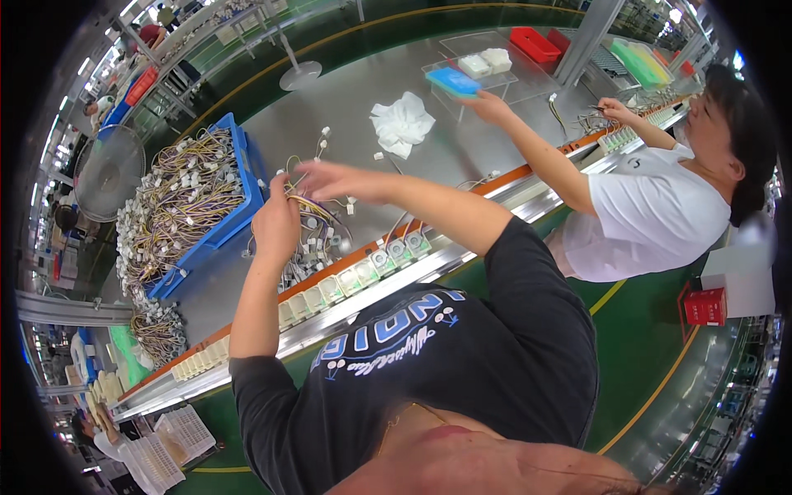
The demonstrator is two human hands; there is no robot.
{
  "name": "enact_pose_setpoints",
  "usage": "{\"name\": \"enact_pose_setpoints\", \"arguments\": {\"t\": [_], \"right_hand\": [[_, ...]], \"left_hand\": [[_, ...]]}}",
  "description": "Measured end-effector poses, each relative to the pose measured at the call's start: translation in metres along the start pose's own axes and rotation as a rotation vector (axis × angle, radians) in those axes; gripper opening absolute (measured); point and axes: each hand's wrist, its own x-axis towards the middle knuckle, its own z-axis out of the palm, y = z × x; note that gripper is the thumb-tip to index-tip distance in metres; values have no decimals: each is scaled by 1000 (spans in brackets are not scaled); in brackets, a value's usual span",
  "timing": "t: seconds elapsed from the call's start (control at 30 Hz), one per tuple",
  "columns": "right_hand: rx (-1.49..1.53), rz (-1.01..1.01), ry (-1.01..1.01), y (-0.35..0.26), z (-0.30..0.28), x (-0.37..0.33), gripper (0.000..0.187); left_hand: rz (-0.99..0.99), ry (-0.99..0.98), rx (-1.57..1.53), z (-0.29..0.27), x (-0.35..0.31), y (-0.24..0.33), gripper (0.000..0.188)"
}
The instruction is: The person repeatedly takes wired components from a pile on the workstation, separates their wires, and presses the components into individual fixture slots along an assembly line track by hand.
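Above the metal workbench, my left hand (276, 221) is closed around a wire harness (312, 206) of thin coloured leads with white connectors. My right hand (342, 181) is beside it at the wires, its fingers smeared by motion, so their grip is unclear. Under the hands lies a small heap of wires and connectors (309, 257), partly hidden by my left arm. To the left, a blue bin (245, 161) overflows with a pile of similar wire harnesses (186, 186).
Along the bench's near edge runs a rail with a row of small white housings (330, 287). A crumpled white cloth (402, 124) lies beyond my hands. At right a co-worker (660, 198) reaches toward a blue tray (454, 81) near a clear stand. Red bins (535, 44) stand farther back.
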Motion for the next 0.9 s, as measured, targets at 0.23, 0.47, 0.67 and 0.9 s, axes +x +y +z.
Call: {"name": "enact_pose_setpoints", "arguments": {"t": [0.23, 0.47, 0.67, 0.9], "right_hand": [[107, 293, 140, -26, -18, -4, 12], [-733, 43, 318, -13, -105, -35, 12], [-1659, 521, -49, 53, -100, -64, 20], [-271, 451, -98, 54, -22, -43, 22]], "left_hand": [[144, 59, 81, -2, 8, -12, 21], [276, 124, 242, 12, -1, -76, 10], [-359, -720, -820, 55, -26, -62, 19], [39, -227, -655, 83, -41, -2, 23]]}}
